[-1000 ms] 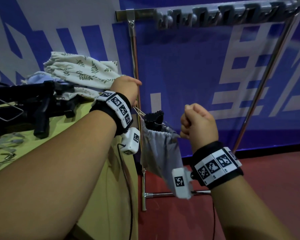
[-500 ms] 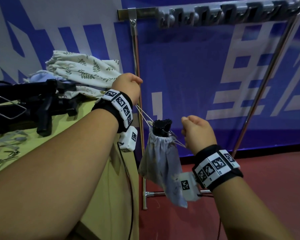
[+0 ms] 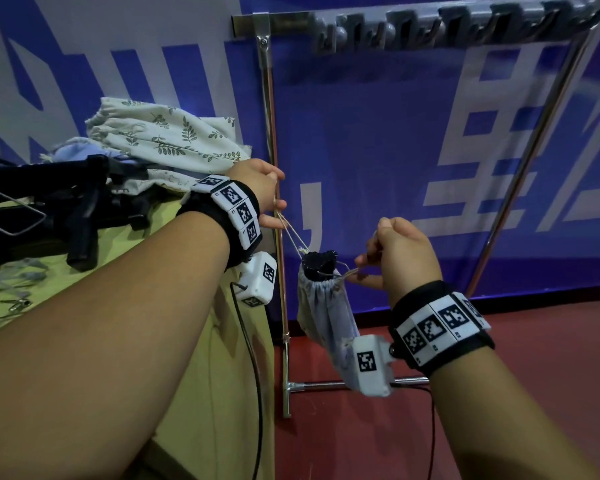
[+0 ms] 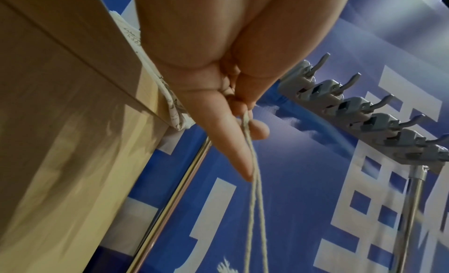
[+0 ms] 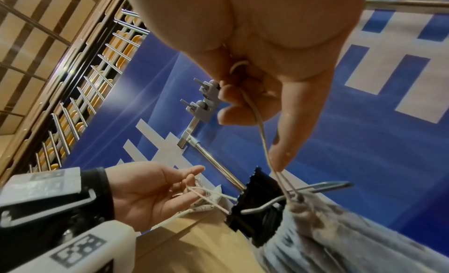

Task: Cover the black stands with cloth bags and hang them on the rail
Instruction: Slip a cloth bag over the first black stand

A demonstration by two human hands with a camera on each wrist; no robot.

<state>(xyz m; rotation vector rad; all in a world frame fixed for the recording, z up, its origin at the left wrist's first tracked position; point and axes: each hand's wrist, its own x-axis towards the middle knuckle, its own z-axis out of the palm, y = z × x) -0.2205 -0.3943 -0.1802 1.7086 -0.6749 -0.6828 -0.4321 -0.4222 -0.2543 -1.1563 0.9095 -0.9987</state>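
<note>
A pale grey-blue cloth bag (image 3: 326,317) hangs in the air between my hands, its mouth gathered tight. The black stand's (image 3: 318,265) top and a wire hook (image 5: 316,189) poke out of it. My left hand (image 3: 274,209), up and to the left, pinches the left drawstring (image 4: 252,162). My right hand (image 3: 374,261), close to the bag's mouth, pinches the right drawstring (image 5: 262,133). Both cords run taut to the bag. The rail (image 3: 447,26) with its row of grey hooks (image 4: 364,112) runs overhead, well above the bag.
The yellow table (image 3: 194,341) stands at the left with a pile of black stands (image 3: 66,209) and leaf-print cloth bags (image 3: 167,140). The rack's chrome post (image 3: 274,133) rises just behind my left hand. Red floor (image 3: 499,375) lies below at the right.
The bag's mouth has been drawn shut around the stand as my hands pulled the cords apart. The bag has dropped lower, and my right hand has moved down beside it.
</note>
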